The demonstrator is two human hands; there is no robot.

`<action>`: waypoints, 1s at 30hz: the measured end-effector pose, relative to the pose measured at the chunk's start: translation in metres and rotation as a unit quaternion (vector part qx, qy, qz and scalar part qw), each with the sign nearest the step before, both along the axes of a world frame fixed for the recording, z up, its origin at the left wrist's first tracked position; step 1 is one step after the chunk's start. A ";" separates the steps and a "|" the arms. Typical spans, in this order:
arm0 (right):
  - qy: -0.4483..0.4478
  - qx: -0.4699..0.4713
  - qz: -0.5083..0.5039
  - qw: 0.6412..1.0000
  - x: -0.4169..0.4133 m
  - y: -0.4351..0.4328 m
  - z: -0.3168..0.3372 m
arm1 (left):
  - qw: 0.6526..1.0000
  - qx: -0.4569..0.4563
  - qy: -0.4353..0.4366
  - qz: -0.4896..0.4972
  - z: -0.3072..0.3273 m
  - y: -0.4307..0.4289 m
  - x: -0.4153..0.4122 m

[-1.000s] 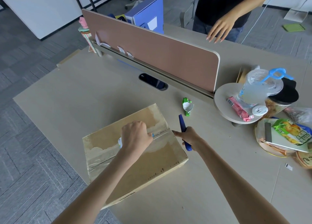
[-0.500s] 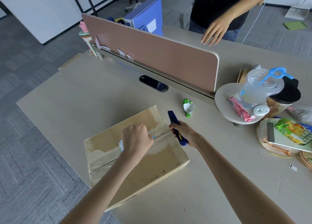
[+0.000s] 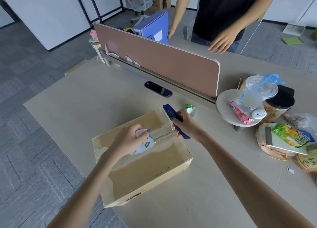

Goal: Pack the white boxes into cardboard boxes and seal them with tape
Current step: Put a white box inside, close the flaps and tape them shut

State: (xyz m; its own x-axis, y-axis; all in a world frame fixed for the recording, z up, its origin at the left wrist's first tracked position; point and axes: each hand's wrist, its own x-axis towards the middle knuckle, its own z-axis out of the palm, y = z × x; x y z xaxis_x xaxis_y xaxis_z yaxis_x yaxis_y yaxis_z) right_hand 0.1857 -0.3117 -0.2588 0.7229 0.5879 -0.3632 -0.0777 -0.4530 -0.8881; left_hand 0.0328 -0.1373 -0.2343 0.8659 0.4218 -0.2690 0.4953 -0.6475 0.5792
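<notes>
On the tabletop (image 3: 82,107), towards its near edge, lies the cardboard box (image 3: 142,178) with its flaps shut and clear tape laid along the middle seam. No white boxes show, so I judge them already packed inside. The left hand (image 3: 126,141) grips a tape roll (image 3: 145,145) with a white printed label, held down on the box top. From the roll a strip of clear tape (image 3: 163,136) runs taut towards the box's far right edge. The right hand (image 3: 187,127) is closed around a blue utility knife (image 3: 169,112), held at that edge where the strip ends. Whether a blade is out, or touching the tape, is too small to tell.

The step in hand looks like cutting the tape free of the roll, so this seam seems nearly sealed. The next move calls for the left hand to keep the strip tight while the knife is drawn across it just past the box edge, away from the fingers. The loose end then needs pressing down onto the side wall.

A crumpled green-and-white wrapper (image 3: 190,108) lies just beyond the knife. A pink desk divider (image 3: 163,61) stands further back, with another person (image 3: 223,13) behind it
</notes>
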 end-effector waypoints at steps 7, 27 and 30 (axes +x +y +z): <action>0.064 -0.015 0.016 0.998 -0.027 0.030 0.000 | 0.985 -0.167 -0.009 -0.029 0.002 0.027 -0.023; -0.005 -0.050 0.001 0.999 -0.061 0.044 -0.025 | 0.989 0.099 -0.106 0.025 -0.003 0.020 -0.059; -0.016 -0.054 0.004 0.998 -0.062 0.044 -0.026 | 0.969 0.225 -0.082 0.055 0.000 0.049 -0.088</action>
State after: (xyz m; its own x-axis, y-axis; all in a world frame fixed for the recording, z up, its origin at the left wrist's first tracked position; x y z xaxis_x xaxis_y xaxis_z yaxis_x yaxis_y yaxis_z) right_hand 0.1236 -0.2673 -0.2847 0.7304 0.5531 -0.4008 -0.0450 -0.5465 -0.8362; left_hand -0.0549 -0.0883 -0.2340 0.8242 0.5571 0.1017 0.5013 -0.8013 0.3266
